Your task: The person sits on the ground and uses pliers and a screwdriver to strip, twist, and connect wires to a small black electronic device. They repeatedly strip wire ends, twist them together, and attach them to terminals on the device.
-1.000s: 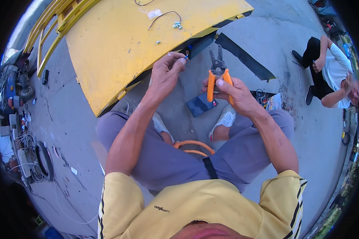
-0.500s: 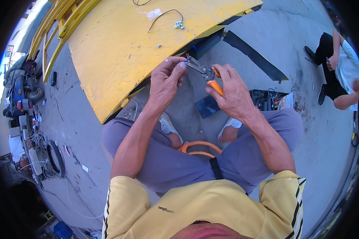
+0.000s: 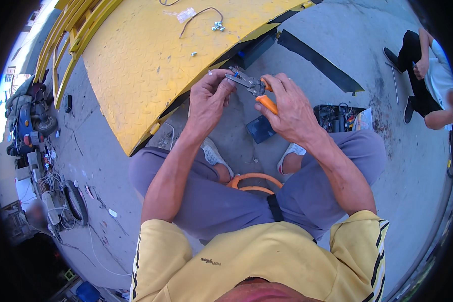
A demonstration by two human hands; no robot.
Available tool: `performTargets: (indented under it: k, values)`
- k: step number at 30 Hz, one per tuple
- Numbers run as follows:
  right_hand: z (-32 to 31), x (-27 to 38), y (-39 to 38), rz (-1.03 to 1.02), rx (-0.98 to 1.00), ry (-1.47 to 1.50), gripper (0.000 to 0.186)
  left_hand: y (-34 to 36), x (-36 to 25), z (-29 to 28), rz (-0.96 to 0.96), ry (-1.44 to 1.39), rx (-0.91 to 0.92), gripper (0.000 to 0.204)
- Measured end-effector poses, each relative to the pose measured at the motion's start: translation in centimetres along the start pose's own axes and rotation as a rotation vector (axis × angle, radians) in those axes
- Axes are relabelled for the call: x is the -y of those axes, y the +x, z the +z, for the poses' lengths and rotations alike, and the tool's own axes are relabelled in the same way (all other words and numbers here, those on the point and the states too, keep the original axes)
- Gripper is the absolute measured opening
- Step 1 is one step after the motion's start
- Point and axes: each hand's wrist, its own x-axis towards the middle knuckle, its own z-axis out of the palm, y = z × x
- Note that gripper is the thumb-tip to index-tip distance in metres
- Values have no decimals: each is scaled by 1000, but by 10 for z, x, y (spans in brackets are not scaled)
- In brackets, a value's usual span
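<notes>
My right hand [image 3: 293,106] grips orange-handled wire strippers [image 3: 255,88], with the handles partly spread. Their grey jaws point left toward my left hand [image 3: 209,98] and meet the small blue end of a thin wire [image 3: 236,75]. Thumb and forefinger of that left hand are pinched together on this wire, and most of it is hidden by the fingers. Both hands are just off the edge of a yellow metal plate [image 3: 136,65]. On the plate lie a brown wire [image 3: 201,18], a cluster of small screws [image 3: 218,26] and a single screw [image 3: 194,54].
Below my hands, a dark flat box [image 3: 260,129] lies on the ground. A black tray of tools and parts [image 3: 337,117] stands by my right knee. A dark strip [image 3: 319,60] lies beyond; another person [image 3: 430,75] is at far right. An orange ring-shaped stool [image 3: 254,181] shows between my legs.
The strippers have shifted slightly left, and their jaws now reach over the blue wire end by my left fingertips. The view has tilted a little.
</notes>
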Motion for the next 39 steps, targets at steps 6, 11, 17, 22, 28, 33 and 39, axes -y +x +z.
performTargets:
  k: [6,11,17,22,28,33,39]
  values:
    - [-1,1,-2,5,4,0,52,-1,0,1,-9,54,13,17]
    - [1,-1,-3,14,3,14,49,-1,0,3,-15,52,7,18]
    - [2,-1,-1,61,31,51,38,0,0,3,-29,57,2,19]
    - [3,-4,-1,84,54,60,28,0,-3,4,-36,75,10,21]
    - [-2,-4,0,117,93,88,26,0,-3,4,95,264,112,25]
    - [4,-9,-2,127,102,133,25,3,-6,4,116,433,74,34]
    - [21,-6,-3,211,63,319,29,7,-9,-1,153,582,36,36]
